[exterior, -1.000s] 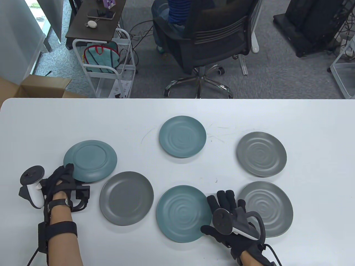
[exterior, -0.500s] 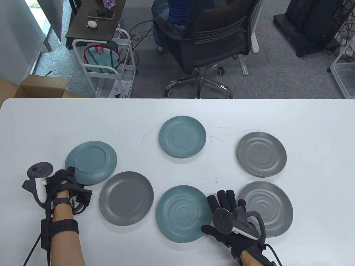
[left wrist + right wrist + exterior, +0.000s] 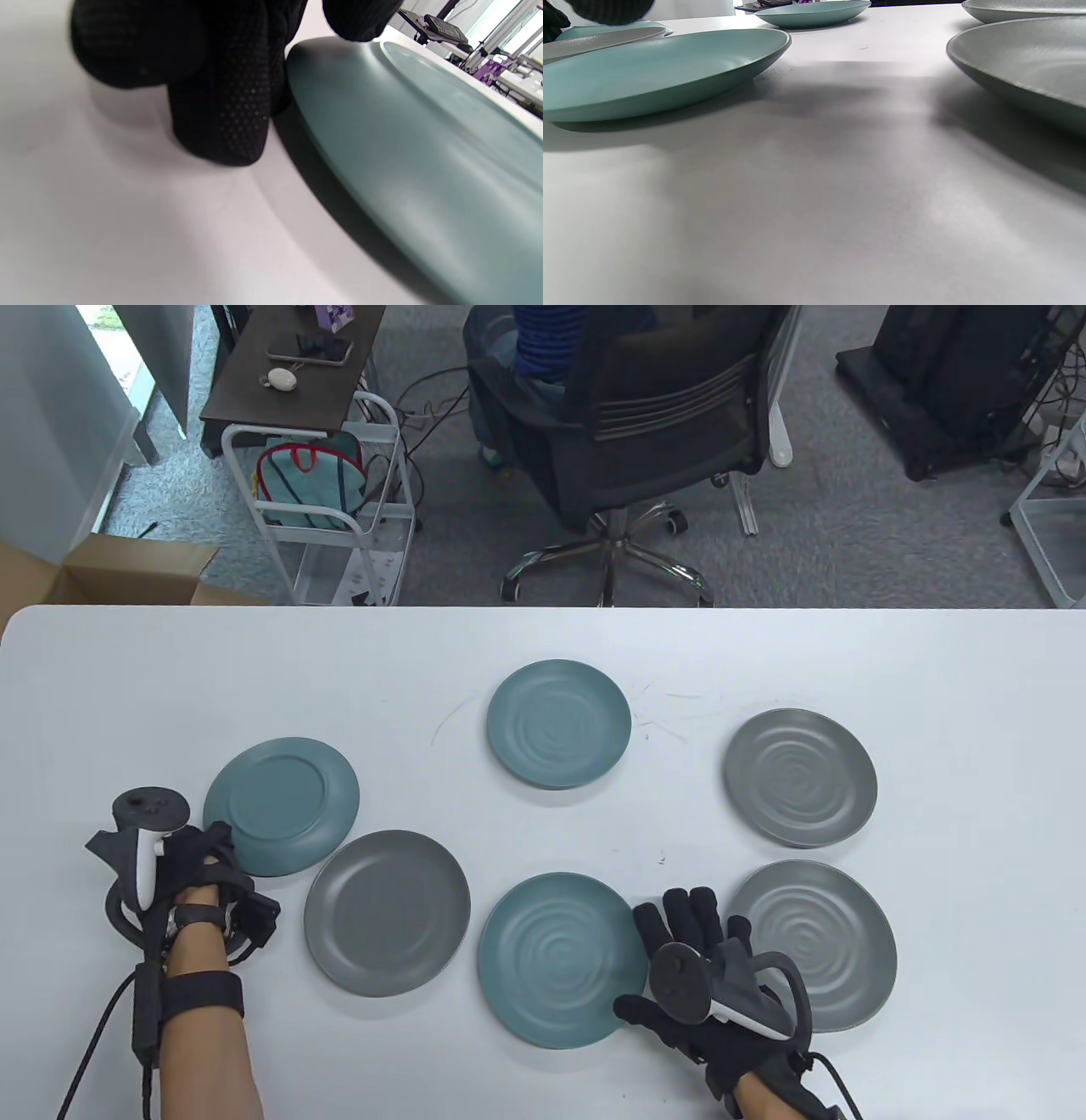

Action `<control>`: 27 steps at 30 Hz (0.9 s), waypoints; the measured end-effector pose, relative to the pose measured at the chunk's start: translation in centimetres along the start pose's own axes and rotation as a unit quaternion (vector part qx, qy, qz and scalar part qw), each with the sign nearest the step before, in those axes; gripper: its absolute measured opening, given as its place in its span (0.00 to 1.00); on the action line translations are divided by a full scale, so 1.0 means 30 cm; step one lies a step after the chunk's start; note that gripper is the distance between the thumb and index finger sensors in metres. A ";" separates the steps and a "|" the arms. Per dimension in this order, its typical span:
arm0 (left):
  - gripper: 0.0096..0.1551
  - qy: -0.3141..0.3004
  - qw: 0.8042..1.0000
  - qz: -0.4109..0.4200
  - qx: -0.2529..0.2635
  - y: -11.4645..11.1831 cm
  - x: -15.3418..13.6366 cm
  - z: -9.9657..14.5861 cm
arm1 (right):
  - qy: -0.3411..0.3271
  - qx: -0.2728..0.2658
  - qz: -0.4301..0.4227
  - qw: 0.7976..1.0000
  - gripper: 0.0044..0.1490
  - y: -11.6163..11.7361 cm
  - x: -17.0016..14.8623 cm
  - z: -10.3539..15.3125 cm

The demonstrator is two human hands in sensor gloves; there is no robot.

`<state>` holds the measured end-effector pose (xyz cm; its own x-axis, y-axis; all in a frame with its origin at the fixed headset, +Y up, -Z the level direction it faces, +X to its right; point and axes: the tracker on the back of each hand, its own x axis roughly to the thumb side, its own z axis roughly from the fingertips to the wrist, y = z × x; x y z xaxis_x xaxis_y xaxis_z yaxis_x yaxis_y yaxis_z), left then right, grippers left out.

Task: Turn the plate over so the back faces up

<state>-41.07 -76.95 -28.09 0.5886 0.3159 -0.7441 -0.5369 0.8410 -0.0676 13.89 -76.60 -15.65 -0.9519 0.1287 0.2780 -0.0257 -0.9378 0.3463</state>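
Observation:
A teal plate (image 3: 284,802) lies back up on the white table (image 3: 127,687) at the left; it also shows in the left wrist view (image 3: 424,140). My left hand (image 3: 208,853) sits at its near-left rim. The fingers (image 3: 220,106) lie on the table beside the rim, and one fingertip (image 3: 360,19) hangs over it. My right hand (image 3: 679,925) rests flat and open on the table between a face-up teal plate (image 3: 551,959) and a face-up grey plate (image 3: 827,946), holding nothing.
A grey plate (image 3: 387,912) lies just right of the flipped plate and nearly touches it. A teal plate (image 3: 559,723) and a grey plate (image 3: 799,777) lie face up farther back. An office chair (image 3: 645,424) stands behind the table.
The flipped teal plate has settled flat on the table. My left hand has drawn back toward me and turned, so its tracker now points up. My right hand has not moved.

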 end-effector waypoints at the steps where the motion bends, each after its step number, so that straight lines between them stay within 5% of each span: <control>1: 0.37 -0.001 1.000 -0.009 0.002 0.001 0.003 0.001 | 0.000 0.000 0.001 1.000 0.63 0.000 0.000 0.000; 17: 0.44 -0.058 0.996 -0.062 0.008 0.016 0.042 0.089 | 0.003 -0.004 -0.001 1.000 0.63 -0.002 -0.005 0.002; 27: 0.49 -0.180 0.976 -0.120 0.013 0.035 0.095 0.253 | 0.003 -0.013 -0.003 1.000 0.63 -0.004 -0.008 0.005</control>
<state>-35.36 -71.85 -25.24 0.8721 0.2389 -0.4271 -0.3449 0.9191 -0.1903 14.17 -76.46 -15.63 -0.9535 0.1317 0.2709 -0.0382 -0.9449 0.3251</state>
